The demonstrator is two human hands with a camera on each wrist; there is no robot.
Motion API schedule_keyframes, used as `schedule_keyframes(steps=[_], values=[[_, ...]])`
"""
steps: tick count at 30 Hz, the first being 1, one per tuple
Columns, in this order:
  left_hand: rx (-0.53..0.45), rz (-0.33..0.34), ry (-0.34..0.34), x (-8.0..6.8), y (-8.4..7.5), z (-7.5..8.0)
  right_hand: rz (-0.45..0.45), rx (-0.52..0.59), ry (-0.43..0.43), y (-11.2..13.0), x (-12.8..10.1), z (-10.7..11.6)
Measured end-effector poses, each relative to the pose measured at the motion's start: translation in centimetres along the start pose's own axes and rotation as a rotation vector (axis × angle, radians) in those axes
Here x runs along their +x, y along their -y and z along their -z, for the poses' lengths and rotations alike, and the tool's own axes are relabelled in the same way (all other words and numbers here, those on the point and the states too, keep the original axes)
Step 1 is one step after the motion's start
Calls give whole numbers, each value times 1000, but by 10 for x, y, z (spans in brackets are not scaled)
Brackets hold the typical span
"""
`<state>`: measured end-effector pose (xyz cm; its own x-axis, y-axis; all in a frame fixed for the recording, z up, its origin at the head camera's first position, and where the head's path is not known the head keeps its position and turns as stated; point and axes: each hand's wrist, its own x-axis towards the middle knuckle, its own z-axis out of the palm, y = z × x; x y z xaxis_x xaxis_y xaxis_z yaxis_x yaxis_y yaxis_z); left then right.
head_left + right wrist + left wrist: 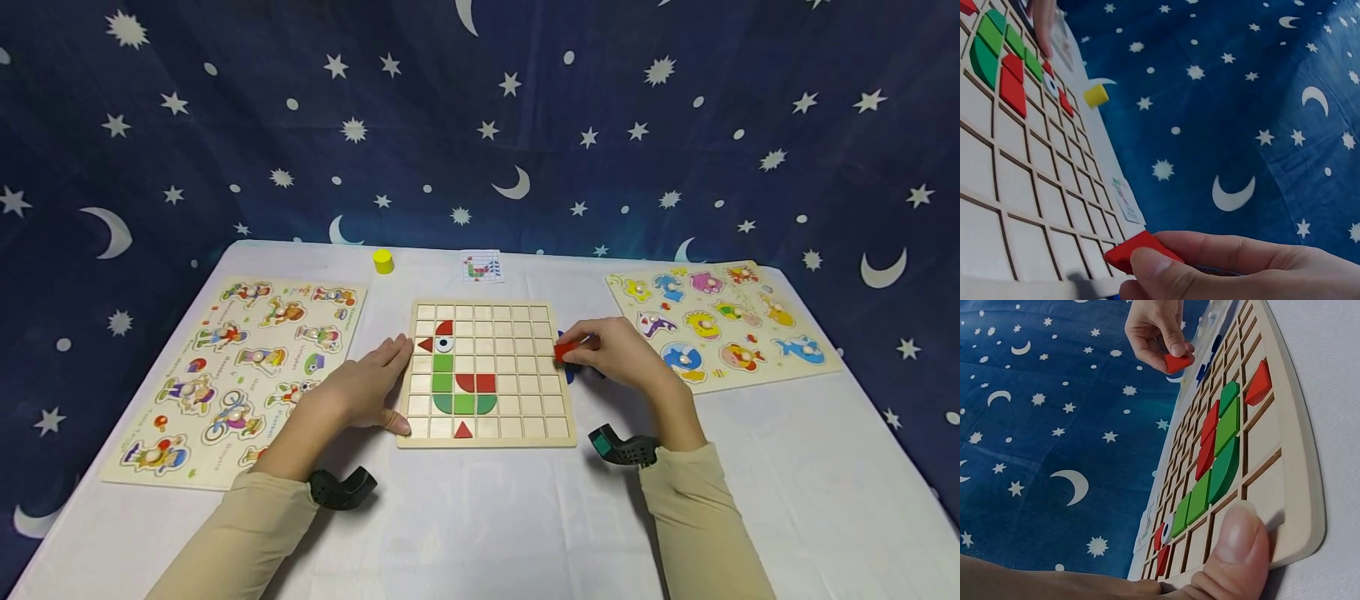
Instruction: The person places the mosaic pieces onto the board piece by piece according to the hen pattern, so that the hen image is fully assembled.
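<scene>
A wooden grid board (487,373) is shown lying flat at the middle of a white table (480,517). The left hand (360,392) is laid against the board's left edge with fingers straight and nothing gripped; its thumb is pressed on the near left corner, as is seen large in the left wrist view. The right hand (611,350) is held just off the board's right edge, and a red piece (566,350) is pinched between its thumb and fingers. A blue piece (570,375) is partly hidden beneath that hand.

The left columns of the board are occupied by red and green pieces (459,392); the columns toward the right edge stand open, nearest the held piece. The board is flanked by two peg puzzles, one on the left (240,375) and one on the right (720,325), each well apart from it, with bare cloth between and in front.

A yellow cylinder (383,261) and a pattern card (482,267) are set near the table's far edge. The right wrist view alone shows the red piece (1141,250) from beneath, over the board's edge; the left wrist view shows it (1177,362) from across the board.
</scene>
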<state>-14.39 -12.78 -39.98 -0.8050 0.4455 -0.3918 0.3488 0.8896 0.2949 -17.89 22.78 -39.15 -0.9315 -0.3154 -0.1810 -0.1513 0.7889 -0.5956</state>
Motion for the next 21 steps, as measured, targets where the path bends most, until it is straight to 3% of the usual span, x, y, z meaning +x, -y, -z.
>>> schedule_keyframes(steps=[7,21], values=[[-3,10,1,0,0,0,110,22,36,12,5,-14],[-4,9,4,-1,0,0,166,52,103,31,10,-43]])
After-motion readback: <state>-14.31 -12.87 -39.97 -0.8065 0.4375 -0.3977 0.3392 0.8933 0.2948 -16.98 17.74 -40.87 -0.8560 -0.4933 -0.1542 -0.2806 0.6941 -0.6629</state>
